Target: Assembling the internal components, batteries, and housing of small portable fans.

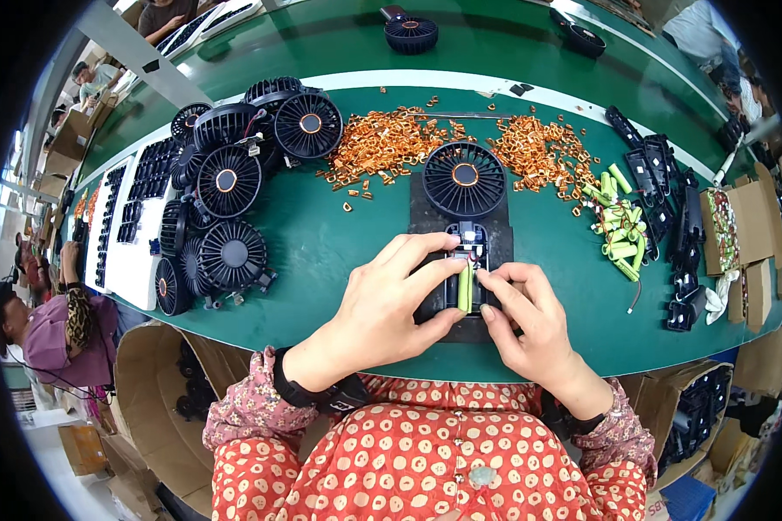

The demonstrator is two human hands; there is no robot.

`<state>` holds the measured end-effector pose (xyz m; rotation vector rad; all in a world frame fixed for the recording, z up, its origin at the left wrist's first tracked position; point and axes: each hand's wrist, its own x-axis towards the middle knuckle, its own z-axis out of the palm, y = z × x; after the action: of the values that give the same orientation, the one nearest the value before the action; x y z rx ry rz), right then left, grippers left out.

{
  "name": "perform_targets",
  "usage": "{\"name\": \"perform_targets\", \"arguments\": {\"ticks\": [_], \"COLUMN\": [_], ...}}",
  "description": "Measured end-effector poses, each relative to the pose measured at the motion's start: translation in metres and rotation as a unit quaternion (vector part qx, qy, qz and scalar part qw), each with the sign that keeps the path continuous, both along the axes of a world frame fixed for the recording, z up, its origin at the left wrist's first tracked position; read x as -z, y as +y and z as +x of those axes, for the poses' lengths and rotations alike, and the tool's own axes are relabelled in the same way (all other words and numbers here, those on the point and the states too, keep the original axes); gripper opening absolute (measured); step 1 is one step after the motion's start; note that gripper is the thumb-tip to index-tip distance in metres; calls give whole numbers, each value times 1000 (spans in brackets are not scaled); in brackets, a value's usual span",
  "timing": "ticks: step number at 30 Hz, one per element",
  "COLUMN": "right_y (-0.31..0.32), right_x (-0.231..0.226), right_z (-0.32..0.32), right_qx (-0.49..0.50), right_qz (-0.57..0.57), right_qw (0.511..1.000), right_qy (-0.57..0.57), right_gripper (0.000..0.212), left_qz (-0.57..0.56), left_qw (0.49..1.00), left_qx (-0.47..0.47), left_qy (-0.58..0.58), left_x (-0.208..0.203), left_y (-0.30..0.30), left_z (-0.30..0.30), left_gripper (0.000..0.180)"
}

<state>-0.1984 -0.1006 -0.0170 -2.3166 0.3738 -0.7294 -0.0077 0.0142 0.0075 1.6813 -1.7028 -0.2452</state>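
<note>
A black handheld fan (464,179) with an orange-ringed centre lies face up on a dark mat (502,221) in front of me, its handle toward me. The handle is open, and a green cylindrical battery (465,288) lies lengthwise in it. Small wires and a board (471,236) show near its upper end. My left hand (382,300) grips the handle from the left, fingertips over the top and thumb low beside the battery. From the right, my right hand (530,317) closes with bent fingers and thumb on the handle's edge by the battery.
Black fans (226,178) are heaped at left beside white trays (135,213) of small black parts. Orange metal pieces (391,148) lie in two piles behind the fan. Green batteries (621,230), black handle shells (686,234) and a cardboard box (752,221) stand at right. A person (65,339) sits at left.
</note>
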Motion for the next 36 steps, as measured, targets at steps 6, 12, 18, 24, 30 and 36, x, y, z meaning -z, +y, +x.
{"name": "perform_targets", "arguments": {"ticks": [6, 12, 18, 24, 30, 36], "right_y": [-4, -6, -5, -6, -5, -4], "right_x": [7, 6, 8, 11, 11, 12], "right_z": [-1, -1, -2, -3, 0, 0], "right_qx": [0, -2, -2, 0, -5, 0], "right_qz": [37, 39, 41, 46, 49, 40], "right_qw": [999, 998, 997, 997, 996, 997], "right_qy": [-24, -43, -58, -69, -72, -69], "right_gripper": [36, 32, 30, 29, 30, 30], "left_qz": [18, 57, 95, 103, 62, 60], "left_qw": [999, 989, 980, 985, 998, 998], "left_qx": [14, 29, 25, 48, 26, 12], "left_qy": [-49, -133, -173, -129, -3, 28], "left_x": [-12, -23, -34, -37, -5, 4], "left_y": [-2, -10, -17, -24, -14, -10], "left_z": [-3, -3, -8, 3, 7, 5], "left_gripper": [55, 52, 47, 45, 51, 54]}}
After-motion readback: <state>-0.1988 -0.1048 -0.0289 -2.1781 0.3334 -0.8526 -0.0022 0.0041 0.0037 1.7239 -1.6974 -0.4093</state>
